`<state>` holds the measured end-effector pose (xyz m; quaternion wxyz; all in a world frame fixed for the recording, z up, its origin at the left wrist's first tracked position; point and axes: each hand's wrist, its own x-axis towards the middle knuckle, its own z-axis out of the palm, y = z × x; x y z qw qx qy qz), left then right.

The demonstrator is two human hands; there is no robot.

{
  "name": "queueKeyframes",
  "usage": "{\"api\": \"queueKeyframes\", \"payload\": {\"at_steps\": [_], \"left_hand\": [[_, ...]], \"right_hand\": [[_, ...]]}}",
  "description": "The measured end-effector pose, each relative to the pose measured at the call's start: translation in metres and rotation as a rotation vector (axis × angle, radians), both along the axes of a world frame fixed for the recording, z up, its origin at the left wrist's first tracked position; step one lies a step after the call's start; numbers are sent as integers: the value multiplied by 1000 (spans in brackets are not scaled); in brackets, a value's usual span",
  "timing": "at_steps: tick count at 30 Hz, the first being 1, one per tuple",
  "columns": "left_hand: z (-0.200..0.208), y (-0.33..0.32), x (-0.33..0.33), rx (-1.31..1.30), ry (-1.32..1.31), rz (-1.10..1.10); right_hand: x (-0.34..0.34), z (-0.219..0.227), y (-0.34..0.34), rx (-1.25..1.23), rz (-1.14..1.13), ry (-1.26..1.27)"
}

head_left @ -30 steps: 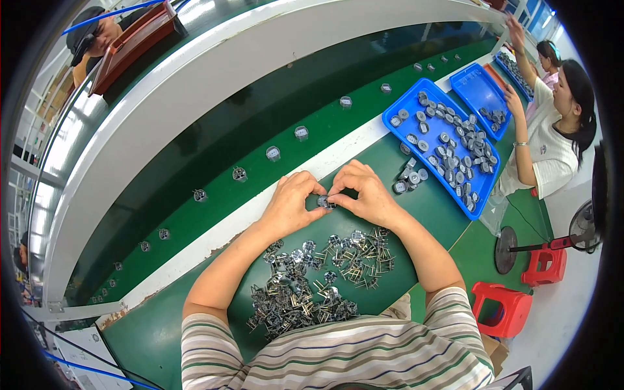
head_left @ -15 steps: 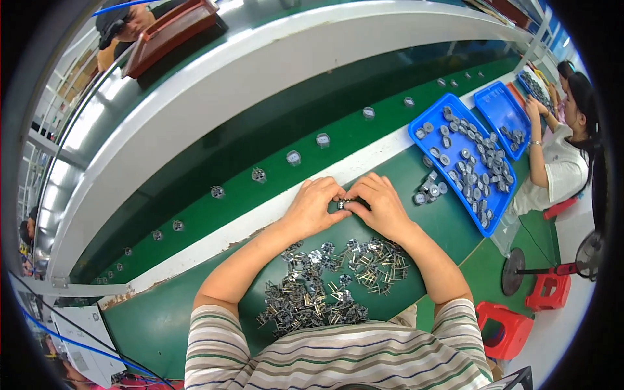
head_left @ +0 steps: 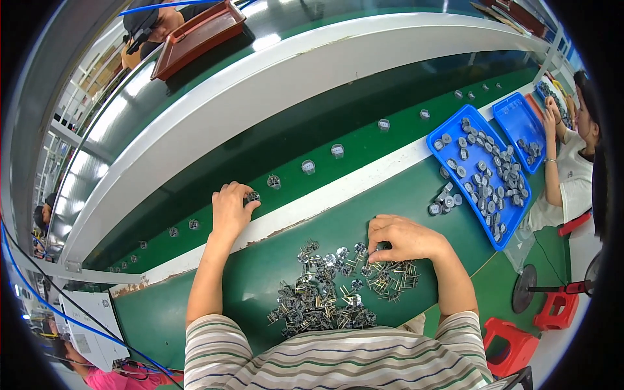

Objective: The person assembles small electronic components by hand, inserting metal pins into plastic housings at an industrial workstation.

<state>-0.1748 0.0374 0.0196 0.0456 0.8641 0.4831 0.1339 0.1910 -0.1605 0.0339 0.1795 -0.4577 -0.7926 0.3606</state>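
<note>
My left hand [head_left: 229, 211] reaches out over the green belt [head_left: 289, 185], its thumb and fingers closed around a small grey metal part [head_left: 253, 196]. Low over the right side of a heap of small pronged metal parts [head_left: 318, 292] is my right hand [head_left: 406, 238], fingers curled and thumb bent in. What its fingertips pinch, if anything, is hidden. Several similar parts sit spaced out along the belt, among them a grey part [head_left: 308, 167] and a pronged part [head_left: 273, 181].
A blue tray [head_left: 434, 138] of round grey pieces stands to the right, with loose round pieces [head_left: 444, 203] beside it. Behind it is a second blue tray [head_left: 504, 112], near a seated co-worker [head_left: 565, 169]. A white rail [head_left: 351, 185] separates table and belt. Red stools [head_left: 510, 348] stand lower right.
My hands were together around a small part above the table and have separated. The left has gone out to the belt with a part; the right has come back to the heap.
</note>
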Motion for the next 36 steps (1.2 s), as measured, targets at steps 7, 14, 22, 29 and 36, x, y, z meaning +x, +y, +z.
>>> {"api": "queueKeyframes", "payload": {"at_steps": [7,14,22,29,36], "left_hand": [[25,-4,57,186,-71,-142],[-22,22,116,13,-124,-282],[-3,-56,146,-285,-331,-566],[-26,-69,151,-326,-493,-605],[-32,-67,149,-280,-477,-577]], "right_hand": [[2,0,8,208,-430,186],[2,-11,15,619,-435,-141],[11,-6,19,584,-413,-17],[6,-27,17,183,-635,104],[12,-11,15,93,-820,-71]]}}
